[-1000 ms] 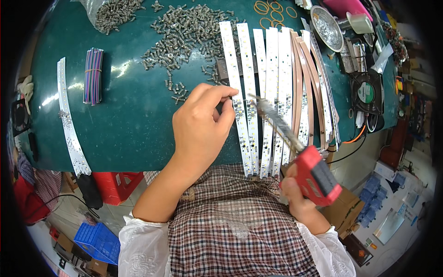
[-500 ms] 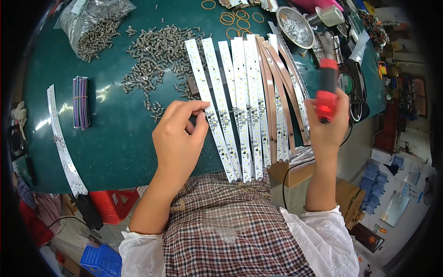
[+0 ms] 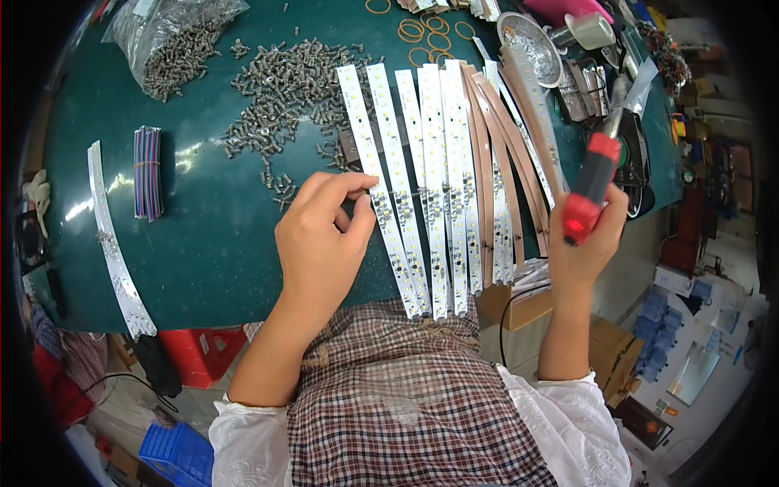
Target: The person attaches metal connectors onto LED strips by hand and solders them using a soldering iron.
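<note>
A row of white LED circuit strips, fanned side by side, lies in front of me at the table's near edge. My left hand is at the leftmost strip, thumb and forefinger pinched by its edge; what they hold, if anything, is too small to make out. In my right hand is a red and black soldering iron, gripped by its handle to the right of the strips. Its metal barrel slants up and away, blurred. Several strips toward the right show their copper-brown backs.
Small metal connectors lie heaped beyond my left hand, and more fill a clear plastic bag. A bundle of coloured wires and a lone LED strip lie left. Rubber bands and a metal bowl are at the back.
My right hand has moved slightly right, and the soldering iron now tilts up to the right. The left hand keeps its place by the leftmost strip. The whole view has shifted a little.
</note>
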Tool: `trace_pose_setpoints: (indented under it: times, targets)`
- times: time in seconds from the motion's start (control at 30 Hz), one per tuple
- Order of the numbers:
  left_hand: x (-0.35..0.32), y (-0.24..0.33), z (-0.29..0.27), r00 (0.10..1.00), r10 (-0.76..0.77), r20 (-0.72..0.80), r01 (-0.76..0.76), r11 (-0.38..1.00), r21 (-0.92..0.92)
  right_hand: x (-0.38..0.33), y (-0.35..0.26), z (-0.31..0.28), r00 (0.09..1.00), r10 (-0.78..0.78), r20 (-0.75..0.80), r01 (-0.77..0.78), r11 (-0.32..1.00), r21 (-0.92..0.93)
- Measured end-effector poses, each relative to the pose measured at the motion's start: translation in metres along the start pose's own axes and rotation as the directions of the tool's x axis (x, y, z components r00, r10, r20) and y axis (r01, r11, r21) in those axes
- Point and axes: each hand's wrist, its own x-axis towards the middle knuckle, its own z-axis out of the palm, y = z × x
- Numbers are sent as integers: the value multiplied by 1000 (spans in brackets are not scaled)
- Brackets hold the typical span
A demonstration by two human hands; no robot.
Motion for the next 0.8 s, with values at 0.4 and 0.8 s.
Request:
trace_pose_setpoints:
  times: [0.4, 0.8]
  targets:
    - [-1, 0, 0, 1000, 7, -5, -7, 1000, -5, -5, 3, 17, 990, 50, 129, -56, 997, 44]
    - [-2, 5, -6, 994, -17, 105, 18, 1000, -16, -1, -5, 39, 992, 73, 101, -75, 997, 12]
